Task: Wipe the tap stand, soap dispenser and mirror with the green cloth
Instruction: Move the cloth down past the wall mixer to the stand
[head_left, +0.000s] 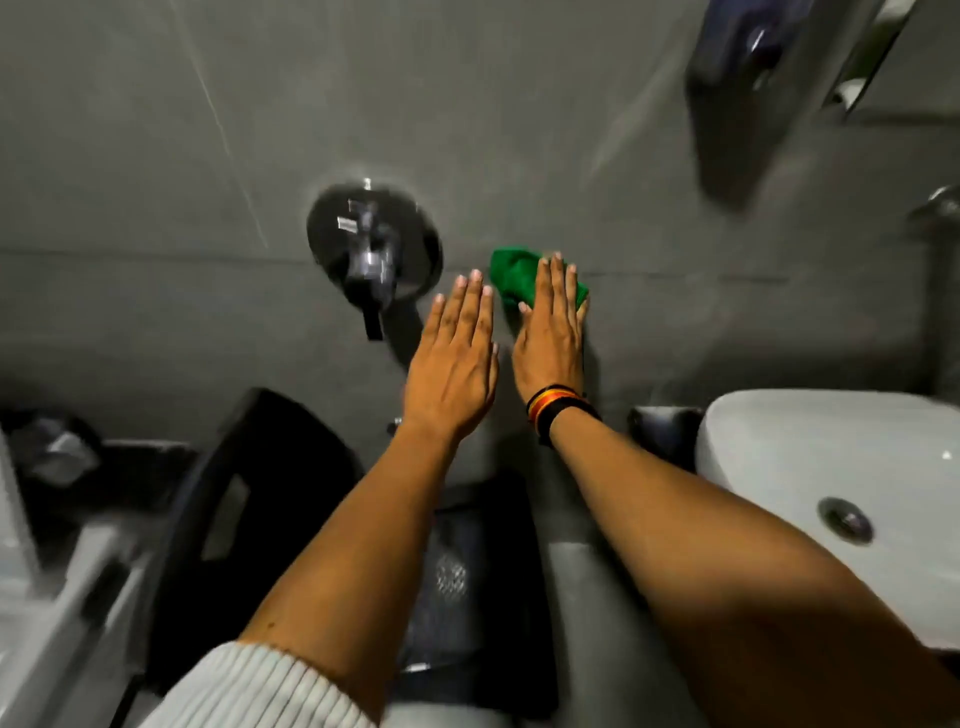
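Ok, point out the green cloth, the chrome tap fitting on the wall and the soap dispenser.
green cloth (514, 274), head view, on the bare fold left of the fingers.
chrome tap fitting (373, 243), head view, on the round wall plate's middle.
soap dispenser (748, 73), head view, on its blurred dark body.

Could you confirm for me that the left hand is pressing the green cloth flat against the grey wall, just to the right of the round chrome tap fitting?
Not quite: the head view shows the right hand pressing the green cloth flat against the grey wall, just right of the round chrome tap fitting. The left hand lies bare and open beside it.
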